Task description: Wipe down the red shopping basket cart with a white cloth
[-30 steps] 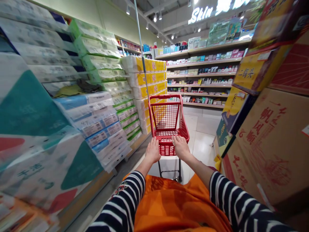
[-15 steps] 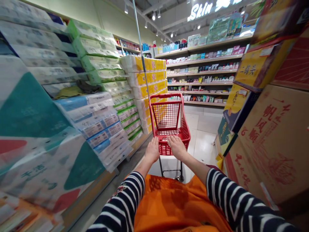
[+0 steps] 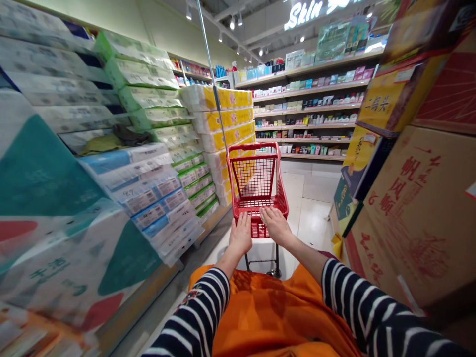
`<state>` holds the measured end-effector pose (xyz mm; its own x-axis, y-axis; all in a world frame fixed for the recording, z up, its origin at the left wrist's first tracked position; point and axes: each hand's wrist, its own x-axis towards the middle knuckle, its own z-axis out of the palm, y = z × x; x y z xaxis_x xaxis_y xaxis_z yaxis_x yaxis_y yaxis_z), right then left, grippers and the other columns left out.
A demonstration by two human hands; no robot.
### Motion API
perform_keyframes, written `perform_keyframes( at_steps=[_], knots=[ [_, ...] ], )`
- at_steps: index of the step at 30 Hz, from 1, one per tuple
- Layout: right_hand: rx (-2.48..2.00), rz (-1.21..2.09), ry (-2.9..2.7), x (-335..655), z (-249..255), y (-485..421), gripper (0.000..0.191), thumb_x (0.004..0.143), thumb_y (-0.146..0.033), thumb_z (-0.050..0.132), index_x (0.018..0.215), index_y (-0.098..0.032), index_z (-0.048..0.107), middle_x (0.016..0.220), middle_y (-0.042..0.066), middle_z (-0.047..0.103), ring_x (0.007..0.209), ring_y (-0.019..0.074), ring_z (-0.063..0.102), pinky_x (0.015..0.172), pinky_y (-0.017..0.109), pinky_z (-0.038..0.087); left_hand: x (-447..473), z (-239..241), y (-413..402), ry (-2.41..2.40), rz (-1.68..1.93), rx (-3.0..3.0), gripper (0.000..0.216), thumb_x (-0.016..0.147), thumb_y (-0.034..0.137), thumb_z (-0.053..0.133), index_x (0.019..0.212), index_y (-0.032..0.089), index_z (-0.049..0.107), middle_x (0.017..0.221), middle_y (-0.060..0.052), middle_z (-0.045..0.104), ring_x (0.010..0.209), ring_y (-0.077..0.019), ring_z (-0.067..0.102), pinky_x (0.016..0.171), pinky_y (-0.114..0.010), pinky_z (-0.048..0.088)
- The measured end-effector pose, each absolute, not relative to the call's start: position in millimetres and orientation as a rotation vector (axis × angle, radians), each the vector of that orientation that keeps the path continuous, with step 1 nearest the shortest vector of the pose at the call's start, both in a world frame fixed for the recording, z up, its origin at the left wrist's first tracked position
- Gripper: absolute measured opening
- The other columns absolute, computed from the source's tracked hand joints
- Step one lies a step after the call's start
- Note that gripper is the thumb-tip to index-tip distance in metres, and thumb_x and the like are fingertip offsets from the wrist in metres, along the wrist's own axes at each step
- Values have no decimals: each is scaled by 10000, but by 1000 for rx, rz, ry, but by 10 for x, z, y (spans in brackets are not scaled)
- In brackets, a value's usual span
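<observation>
A small red plastic shopping cart (image 3: 256, 173) stands in front of me, with an open-grid basket and dark metal legs. At the left of its near edge, my left hand (image 3: 241, 232) rests palm down, its fingers together and laid over the rim. My right hand (image 3: 275, 225) lies on the same edge to the right, fingers bent over it. A narrow gap separates the two hands, and the fingers' undersides are hidden. No goods show in the part of the basket I can see.
Packs of tissue paper (image 3: 152, 198) are piled along the left, with yellow-and-white packs (image 3: 234, 119) beyond. Cardboard cartons (image 3: 416, 208) line the right side. Shelves of small boxed goods (image 3: 308, 106) stand ahead. Pale floor tiles (image 3: 314, 208) run between. A thin metal pole (image 3: 208, 49) rises at the cart.
My left hand has slid a little to the right along the cart's edge, nearer my right hand. The cart and surroundings sit slightly further left in view.
</observation>
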<state>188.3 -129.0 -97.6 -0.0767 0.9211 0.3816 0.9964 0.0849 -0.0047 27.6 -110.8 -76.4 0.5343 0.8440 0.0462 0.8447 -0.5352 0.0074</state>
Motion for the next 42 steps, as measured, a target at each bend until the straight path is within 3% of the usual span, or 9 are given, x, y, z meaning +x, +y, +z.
perform_keyframes(
  at_steps=[12, 17, 20, 23, 26, 28, 33, 37, 42],
  knots=[
    [-1844, -282, -2141, 1742, -891, -1273, 446, 914, -154, 377, 1353, -128, 449, 1376, 155, 470, 1275, 236, 403, 1066, 406, 278, 402, -783, -1201, -1553, -104, -2754, 748, 727, 145, 453, 1442, 106, 233, 1539, -125, 161, 1425, -249, 97, 1142, -511, 114],
    [-1875, 176, -1876, 1950, -435, -1254, 339, 868, -156, 422, 1129, -166, 638, 1091, 85, 669, 984, 185, 605, 835, 267, 449, 385, -734, -1172, -1606, -237, -2817, 757, 731, 189, 495, 1438, 111, 235, 1526, -130, 219, 1416, -251, 153, 1144, -515, 115],
    [-1857, 450, -1727, 2111, -186, -1254, 275, 827, -157, 456, 991, -148, 676, 896, 55, 702, 814, 165, 630, 689, 227, 462, 493, -683, -1113, -1772, -754, -2891, 758, 697, 140, 531, 1416, 130, 294, 1495, -119, 308, 1395, -224, 230, 1155, -449, 137],
    [-1726, 550, -1767, 2076, -162, -1264, 265, 800, -136, 452, 939, -148, 678, 792, 30, 690, 709, 144, 614, 633, 220, 462, 652, -662, -1034, -1995, -1650, -3051, 629, 653, 66, 535, 1268, 196, 511, 1295, -67, 568, 1263, -196, 446, 1078, -353, 329],
    [-1628, 290, -1793, 1913, -358, -1290, 331, 790, -114, 431, 1025, -159, 660, 922, 60, 686, 843, 167, 612, 766, 283, 485, 747, -683, -964, -2328, -2438, -2909, 387, 635, 88, 566, 996, 201, 652, 871, -19, 706, 924, -177, 637, 855, -315, 497],
    [-1557, 31, -1875, 1798, -543, -1316, 418, 776, -88, 428, 1143, -152, 618, 1120, 111, 639, 1043, 203, 560, 921, 367, 440, 758, -699, -937, -2446, -2593, -2779, 249, 641, 136, 579, 877, 178, 648, 695, 4, 664, 736, -146, 644, 727, -284, 519],
    [-1536, -337, -2066, 1700, -835, -1337, 530, 786, -108, 461, 1315, -82, 488, 1391, 184, 436, 1293, 285, 347, 1054, 476, 308, 729, -680, -923, -2602, -2560, -2670, 133, 718, 264, 505, 711, 153, 579, 579, 7, 578, 519, -102, 561, 602, -266, 499],
    [-1568, -365, -2145, 1920, -780, -1305, 440, 862, -104, 388, 1273, -136, 544, 1371, 134, 480, 1299, 257, 357, 1056, 456, 309, 657, -625, -916, -2623, -2358, -2711, 228, 712, 205, 490, 892, 141, 615, 851, -84, 682, 786, -177, 650, 789, -341, 506],
    [-1893, -427, -1970, 2176, -805, -1339, 414, 898, -129, 370, 1275, -150, 540, 1410, 135, 435, 1338, 290, 297, 1060, 509, 264, 374, -673, -943, -2088, -823, -2764, 639, 710, 116, 482, 1343, 166, 412, 1481, -95, 346, 1380, -236, 265, 1139, -445, 175]
  ],
)
